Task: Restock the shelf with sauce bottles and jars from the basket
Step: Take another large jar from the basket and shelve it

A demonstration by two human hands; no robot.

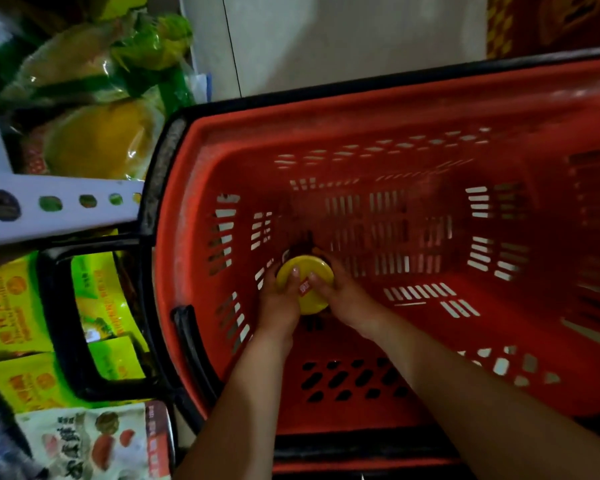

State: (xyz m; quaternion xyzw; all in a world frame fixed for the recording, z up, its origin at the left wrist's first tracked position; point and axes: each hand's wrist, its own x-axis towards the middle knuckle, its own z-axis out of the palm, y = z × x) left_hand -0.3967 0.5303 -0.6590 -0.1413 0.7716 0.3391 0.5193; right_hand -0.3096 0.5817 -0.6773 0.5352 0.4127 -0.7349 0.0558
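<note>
A red plastic basket (378, 161) with slotted walls fills the middle and right of the head view. At its bottom near the left wall stands a sauce jar (303, 271) with a yellow lid and a small red seal; its dark body is mostly hidden under the lid. My left hand (278, 301) grips the lid's left side with fingers over the top. On the right side of the jar my right hand (343, 292) clasps it too. No other jars or bottles show in the basket.
A white shelf bracket with holes (59, 202) juts toward the basket on the left. Green and yellow bags (94, 98) lie on the shelves above and below it. The basket's black handle (70, 327) hangs on the left side. Pale floor (343, 36) lies beyond.
</note>
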